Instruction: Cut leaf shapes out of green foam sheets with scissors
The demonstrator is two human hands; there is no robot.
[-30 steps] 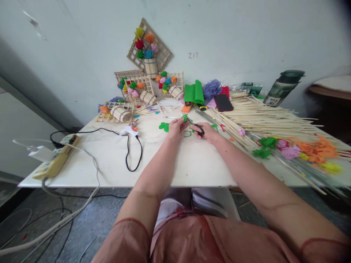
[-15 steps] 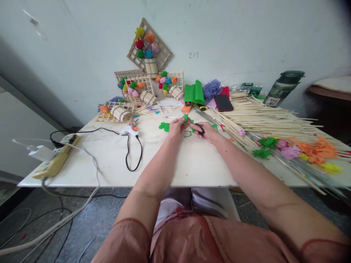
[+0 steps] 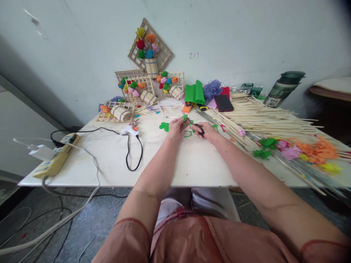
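Observation:
Between thumb and fingers, my left hand (image 3: 176, 128) pinches a small piece of green crepe paper (image 3: 185, 118). My right hand (image 3: 205, 130) is closed around the black handles of a pair of scissors (image 3: 201, 129), whose blades point up and left at the green piece. Whether the blades are parted is too small to tell. Rounded green cut-outs (image 3: 164, 126) lie left of my left hand. Green scraps (image 3: 188, 134) are on the table between and beside my hands.
Behind stand a green paper roll (image 3: 194, 92), purple yarn (image 3: 212, 89) and a phone (image 3: 223, 103). Bamboo sticks (image 3: 263, 122), paper flowers (image 3: 292, 151) and a bottle (image 3: 284, 89) are at right. Lattice frames with flowers (image 3: 150, 49), a glue gun (image 3: 129, 130) and a power strip (image 3: 56, 157) are at left.
The green piece at my left fingertips and the scissor blades have shifted very slightly. Both hands keep nearly the same place and grip.

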